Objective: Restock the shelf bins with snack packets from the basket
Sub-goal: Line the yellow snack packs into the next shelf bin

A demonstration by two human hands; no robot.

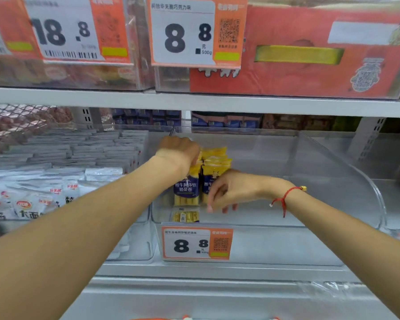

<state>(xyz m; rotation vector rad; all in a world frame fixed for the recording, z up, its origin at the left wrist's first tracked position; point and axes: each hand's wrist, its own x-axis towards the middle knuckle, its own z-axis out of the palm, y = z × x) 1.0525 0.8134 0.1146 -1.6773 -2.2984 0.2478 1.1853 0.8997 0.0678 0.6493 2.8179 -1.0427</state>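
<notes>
1. Left hand [179,150] has its grip clenched around yellow snack packets [214,167] inside the clear bin [333,181].
2. Right hand [226,189] steadies them, fingers relaxed.
3. Risk: stood upright, they may topple forward once released.

Snack packets [195,181] upright in middle bin [333,172]; full bin [62,162] left.
</notes>
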